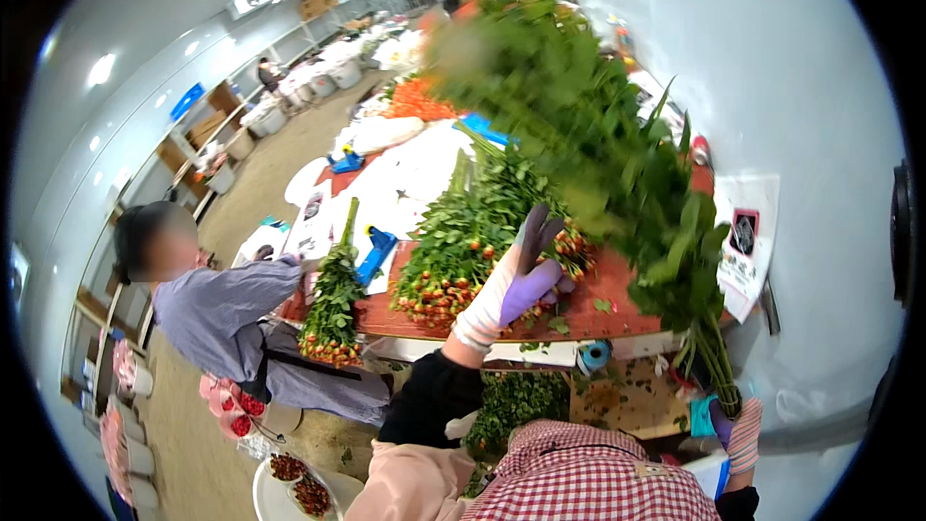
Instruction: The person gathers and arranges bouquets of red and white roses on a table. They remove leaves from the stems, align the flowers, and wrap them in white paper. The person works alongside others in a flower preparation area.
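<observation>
My right hand [735,429], in a purple glove with a striped cuff, is closed round the bare lower stems of a big leafy bunch of flowers [617,154]. The bunch slants up and away to the left, its blurred orange blooms at the far end. My left hand [533,275], gloved in purple and dark grey, is raised over the table edge with its fingers apart and nothing seen in it. Just beyond it lies a pile of leafy stems with small orange buds [449,285], heads toward me. Whether the hand touches those buds I cannot tell.
A red table [617,294] carries white sheets, blue tape dispensers [376,256] and orange flowers [424,99]. At the left a co-worker [231,309] stands by another budded bunch [335,314]. Below are a leaf-filled crate [521,410] and a white bucket [275,497]. A wall rises at right.
</observation>
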The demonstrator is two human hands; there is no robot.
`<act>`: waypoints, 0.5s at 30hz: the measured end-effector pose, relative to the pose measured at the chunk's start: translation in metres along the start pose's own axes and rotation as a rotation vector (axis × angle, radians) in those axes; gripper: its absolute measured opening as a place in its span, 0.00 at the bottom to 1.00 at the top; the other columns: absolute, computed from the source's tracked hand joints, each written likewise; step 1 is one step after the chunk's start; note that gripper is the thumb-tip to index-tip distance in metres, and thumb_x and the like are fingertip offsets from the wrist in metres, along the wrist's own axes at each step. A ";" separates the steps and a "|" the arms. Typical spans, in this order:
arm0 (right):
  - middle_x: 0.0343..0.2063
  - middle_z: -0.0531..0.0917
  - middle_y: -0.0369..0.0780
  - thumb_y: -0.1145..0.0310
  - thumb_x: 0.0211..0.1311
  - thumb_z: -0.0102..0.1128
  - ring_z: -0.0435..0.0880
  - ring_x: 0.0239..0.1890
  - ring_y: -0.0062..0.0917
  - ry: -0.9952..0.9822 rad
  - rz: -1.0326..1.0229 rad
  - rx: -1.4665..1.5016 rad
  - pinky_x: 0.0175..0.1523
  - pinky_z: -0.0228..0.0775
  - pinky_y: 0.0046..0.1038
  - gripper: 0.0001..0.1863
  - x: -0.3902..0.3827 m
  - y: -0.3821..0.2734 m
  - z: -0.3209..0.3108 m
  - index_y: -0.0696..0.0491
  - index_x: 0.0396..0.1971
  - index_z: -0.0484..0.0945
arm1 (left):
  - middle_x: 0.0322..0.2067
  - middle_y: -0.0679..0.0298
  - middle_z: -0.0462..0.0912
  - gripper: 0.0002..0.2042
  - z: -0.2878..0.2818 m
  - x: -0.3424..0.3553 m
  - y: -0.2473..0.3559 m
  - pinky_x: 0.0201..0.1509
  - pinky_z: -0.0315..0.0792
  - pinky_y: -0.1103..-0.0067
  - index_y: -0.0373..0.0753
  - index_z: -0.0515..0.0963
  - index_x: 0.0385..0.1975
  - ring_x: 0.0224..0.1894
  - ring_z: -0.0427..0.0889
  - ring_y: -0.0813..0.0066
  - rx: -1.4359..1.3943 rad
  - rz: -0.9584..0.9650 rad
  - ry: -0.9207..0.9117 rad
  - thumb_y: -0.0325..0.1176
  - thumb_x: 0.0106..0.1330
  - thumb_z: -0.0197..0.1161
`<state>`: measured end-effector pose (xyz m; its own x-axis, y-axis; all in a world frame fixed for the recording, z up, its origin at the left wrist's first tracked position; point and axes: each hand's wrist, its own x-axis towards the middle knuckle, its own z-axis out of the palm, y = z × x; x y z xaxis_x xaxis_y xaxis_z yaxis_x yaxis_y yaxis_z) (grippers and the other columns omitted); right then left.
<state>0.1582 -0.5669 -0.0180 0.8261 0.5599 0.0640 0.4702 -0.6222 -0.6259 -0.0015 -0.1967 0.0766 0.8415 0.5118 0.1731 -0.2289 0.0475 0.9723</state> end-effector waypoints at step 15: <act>0.48 0.74 0.49 0.65 0.49 0.62 0.74 0.49 0.40 0.303 0.006 0.077 0.56 0.66 0.36 0.36 0.101 0.031 0.034 0.57 0.59 0.61 | 0.43 0.59 0.79 0.14 -0.140 0.024 -0.020 0.45 0.70 0.76 0.32 0.72 0.47 0.40 0.76 0.71 0.963 0.487 0.831 0.29 0.64 0.53</act>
<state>0.2459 -0.5109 -0.0571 0.8891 0.3606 0.2818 0.4498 -0.5754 -0.6830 -0.0456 -0.0651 0.0391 0.1552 0.6821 0.7146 0.3017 -0.7215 0.6232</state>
